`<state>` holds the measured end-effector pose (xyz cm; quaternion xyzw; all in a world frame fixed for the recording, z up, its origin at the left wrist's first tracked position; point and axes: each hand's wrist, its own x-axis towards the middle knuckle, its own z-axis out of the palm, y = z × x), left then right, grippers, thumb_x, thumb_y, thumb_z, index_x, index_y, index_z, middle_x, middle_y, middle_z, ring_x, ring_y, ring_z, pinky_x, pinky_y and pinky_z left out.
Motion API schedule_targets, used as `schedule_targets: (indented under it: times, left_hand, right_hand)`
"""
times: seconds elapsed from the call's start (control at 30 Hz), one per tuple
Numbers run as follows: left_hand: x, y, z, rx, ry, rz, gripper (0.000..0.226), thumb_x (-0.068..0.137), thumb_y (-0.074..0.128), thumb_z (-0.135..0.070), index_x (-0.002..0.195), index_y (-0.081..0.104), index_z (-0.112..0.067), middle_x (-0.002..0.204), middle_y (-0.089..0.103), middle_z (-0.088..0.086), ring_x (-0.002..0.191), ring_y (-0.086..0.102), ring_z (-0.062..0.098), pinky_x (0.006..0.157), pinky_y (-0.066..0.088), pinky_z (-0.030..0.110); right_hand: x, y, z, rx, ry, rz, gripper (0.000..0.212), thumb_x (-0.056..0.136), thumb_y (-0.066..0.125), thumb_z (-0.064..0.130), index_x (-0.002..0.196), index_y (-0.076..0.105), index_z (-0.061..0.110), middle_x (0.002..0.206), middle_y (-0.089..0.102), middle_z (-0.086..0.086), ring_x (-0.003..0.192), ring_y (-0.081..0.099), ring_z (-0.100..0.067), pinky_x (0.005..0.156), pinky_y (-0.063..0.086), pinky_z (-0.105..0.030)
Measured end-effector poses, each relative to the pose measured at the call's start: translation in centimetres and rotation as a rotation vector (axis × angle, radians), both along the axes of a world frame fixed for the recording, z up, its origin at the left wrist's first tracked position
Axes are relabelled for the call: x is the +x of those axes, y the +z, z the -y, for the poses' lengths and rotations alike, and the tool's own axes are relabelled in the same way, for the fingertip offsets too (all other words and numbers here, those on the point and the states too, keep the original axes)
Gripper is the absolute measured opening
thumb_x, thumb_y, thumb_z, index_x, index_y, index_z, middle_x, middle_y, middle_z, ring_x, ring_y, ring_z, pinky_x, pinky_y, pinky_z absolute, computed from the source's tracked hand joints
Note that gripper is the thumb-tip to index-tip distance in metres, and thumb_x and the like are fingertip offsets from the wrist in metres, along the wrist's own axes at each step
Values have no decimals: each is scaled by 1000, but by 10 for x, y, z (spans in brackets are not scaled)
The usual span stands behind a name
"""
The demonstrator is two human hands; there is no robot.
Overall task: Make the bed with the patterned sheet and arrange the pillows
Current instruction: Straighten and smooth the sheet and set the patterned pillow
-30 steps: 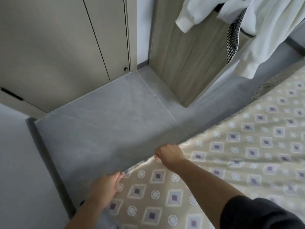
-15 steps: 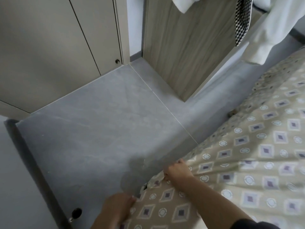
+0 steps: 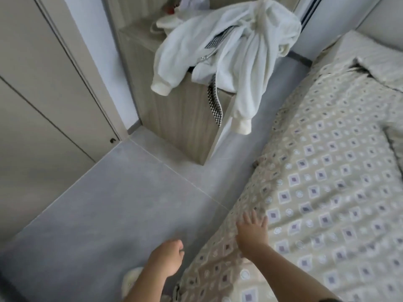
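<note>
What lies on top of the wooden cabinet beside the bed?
A white garment is draped over the cabinet, its sleeves hanging down, with a houndstooth cloth beneath it. The garment hides most of the top.

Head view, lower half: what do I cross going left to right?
Grey floor → left hand, over the floor → right hand, fingers spread → patterned sheet, which that hand rests on.
</note>
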<state>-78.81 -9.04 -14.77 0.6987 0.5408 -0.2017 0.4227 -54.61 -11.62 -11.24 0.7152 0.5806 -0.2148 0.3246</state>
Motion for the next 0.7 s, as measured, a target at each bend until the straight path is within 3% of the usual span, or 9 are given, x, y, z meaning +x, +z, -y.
schedule_targets:
  times: [0.1,0.23,0.33,0.4,0.47,0.6,0.7]
  left_hand:
    - [23,22,-22,-85,-132,27,19,93,42,-35,100,58,-29,117,63,-2,109,58,18,91,46,27]
    - [45,52,-71,-119,-314,43,23,92,43,-34,103,61,-26,117,64,-3,110,58,17,92,45,25]
    - [69,75,-120,-123,-397,58,24,92,43,-32,102,64,-23,115,67,2,107,60,19,88,45,24]
    - [93,84,-147,-121,-420,72,20,93,44,-30,93,63,-25,109,68,2,104,61,20,84,45,23]
    - [135,90,-168,-111,-462,87,20,94,44,-29,81,58,-29,102,68,0,101,62,19,82,44,23]
    - [224,95,-193,-54,-507,158,24,98,44,-27,107,65,-21,111,68,-1,106,60,20,84,43,24]
    - [284,81,-212,-75,-489,156,18,97,46,-23,102,63,-23,107,67,1,105,61,22,83,43,25]
  right_hand:
    - [13,18,0,-20,-229,-2,70,96,47,21,153,7,16,159,-12,-14,145,-8,-42,114,14,-59]
    - [11,32,-1,-2,-494,-166,64,94,47,12,151,17,16,159,-14,-7,147,0,-32,111,32,-48]
    - [5,42,-14,31,-663,-274,54,95,46,12,147,30,14,161,4,-2,148,2,-22,108,38,-41]
    - [5,56,-28,54,-734,-348,46,95,44,10,141,41,11,158,16,-3,148,3,-19,112,34,-38]
    - [16,66,-38,128,-836,-403,42,96,39,7,138,43,7,153,28,-6,146,16,-19,114,31,-33]
    - [38,61,-43,286,-1114,-449,39,97,38,12,135,44,10,141,43,-6,129,45,-22,106,35,-30]
    - [54,46,-43,349,-1337,-453,34,97,40,20,129,50,13,132,51,-6,118,53,-23,100,39,-29]
